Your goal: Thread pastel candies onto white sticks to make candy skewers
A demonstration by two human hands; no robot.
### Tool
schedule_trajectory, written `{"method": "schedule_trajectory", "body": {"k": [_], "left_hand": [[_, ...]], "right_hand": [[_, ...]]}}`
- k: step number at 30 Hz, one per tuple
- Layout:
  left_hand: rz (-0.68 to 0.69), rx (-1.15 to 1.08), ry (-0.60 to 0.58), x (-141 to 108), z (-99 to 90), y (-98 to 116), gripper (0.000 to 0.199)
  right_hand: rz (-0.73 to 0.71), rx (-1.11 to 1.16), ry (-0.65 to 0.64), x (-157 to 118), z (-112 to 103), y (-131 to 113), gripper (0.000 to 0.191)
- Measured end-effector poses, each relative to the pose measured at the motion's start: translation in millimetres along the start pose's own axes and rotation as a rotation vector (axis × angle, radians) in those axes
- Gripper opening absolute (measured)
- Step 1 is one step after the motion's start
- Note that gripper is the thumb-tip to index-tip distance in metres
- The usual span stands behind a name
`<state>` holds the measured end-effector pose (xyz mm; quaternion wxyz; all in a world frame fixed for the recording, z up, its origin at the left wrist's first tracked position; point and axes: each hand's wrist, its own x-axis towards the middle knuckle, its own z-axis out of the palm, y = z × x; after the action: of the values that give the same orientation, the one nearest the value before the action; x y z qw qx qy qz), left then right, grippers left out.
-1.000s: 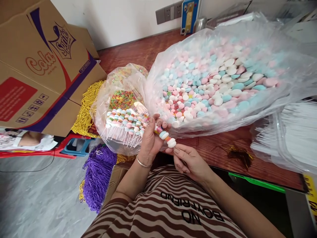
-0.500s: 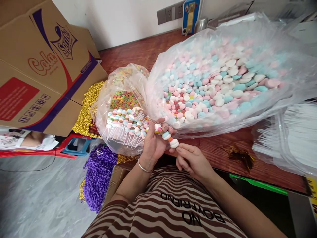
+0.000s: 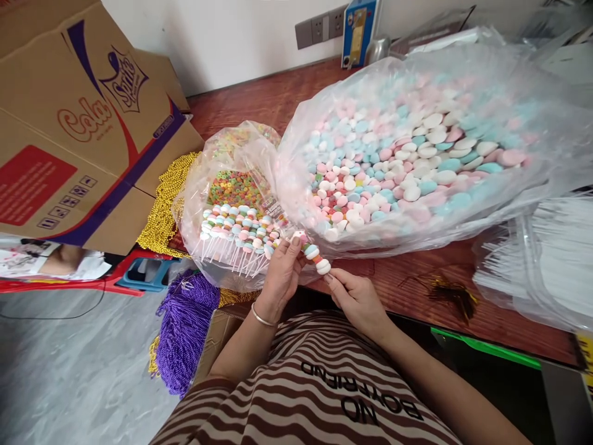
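Observation:
Between my hands is a candy skewer [image 3: 315, 256], a row of white, blue, pink and orange discs. My left hand [image 3: 282, 275] pinches its upper end, by a pink and white piece. My right hand [image 3: 356, 301] is closed at its lower end, below two white discs; the stick there is hidden by the fingers. Just left of my left hand, finished-looking candy skewers [image 3: 238, 228] lie side by side, their white sticks pointing down. They rest on a clear bag [image 3: 189, 213] of small coloured candy rings [image 3: 238, 188].
A large clear bag of pastel candy discs [image 3: 412, 154] covers much of the wooden table [image 3: 231, 102]. White sticks [image 3: 556, 253] lie in plastic at right, near gold twist ties [image 3: 451, 296]. A cardboard box [image 3: 88, 136], gold beads [image 3: 169, 204] and purple beads [image 3: 188, 334] are at left.
My left fingers have shifted from around the skewer to a pinch at its upper end. Both hands and the skewer have moved slightly left.

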<state>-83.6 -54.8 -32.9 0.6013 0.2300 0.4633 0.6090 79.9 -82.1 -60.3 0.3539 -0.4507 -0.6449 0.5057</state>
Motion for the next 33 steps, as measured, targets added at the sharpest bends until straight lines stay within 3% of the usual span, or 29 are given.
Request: {"method": "schedule_trajectory", "body": {"k": [5, 8, 10, 13, 16, 22, 28, 33], "left_hand": [[0.029, 0.172, 0.0, -12, -24.5, -9, 0.047], [0.099, 0.243, 0.061, -16, -34.6, -11, 0.069], [0.113, 0.276, 0.097, -16, -38.1, -11, 0.074], [0.122, 0.315, 0.113, -15, -39.9, -11, 0.061], [0.162, 0.394, 0.149, -14, -40.7, -12, 0.053], [0.322, 0.611, 0.24, -15, -41.1, -15, 0.057], [0.417, 0.602, 0.293, -12, -38.6, -16, 0.057], [0.484, 0.694, 0.378, -6, -42.7, -19, 0.044]], "right_hand": [[0.144, 0.18, -0.133, 0, 7, 0, 0.037], [0.094, 0.089, -0.124, 0, 11, 1, 0.036], [0.007, -0.05, -0.091, 0, 14, 2, 0.033], [-0.09, -0.238, -0.062, -1, 18, 3, 0.032], [-0.101, -0.289, -0.064, -1, 21, 2, 0.032], [-0.026, -0.166, -0.08, 3, 24, -3, 0.033], [0.021, -0.029, -0.102, 6, 24, -7, 0.036], [0.023, -0.035, -0.101, 10, 25, -8, 0.036]]}}
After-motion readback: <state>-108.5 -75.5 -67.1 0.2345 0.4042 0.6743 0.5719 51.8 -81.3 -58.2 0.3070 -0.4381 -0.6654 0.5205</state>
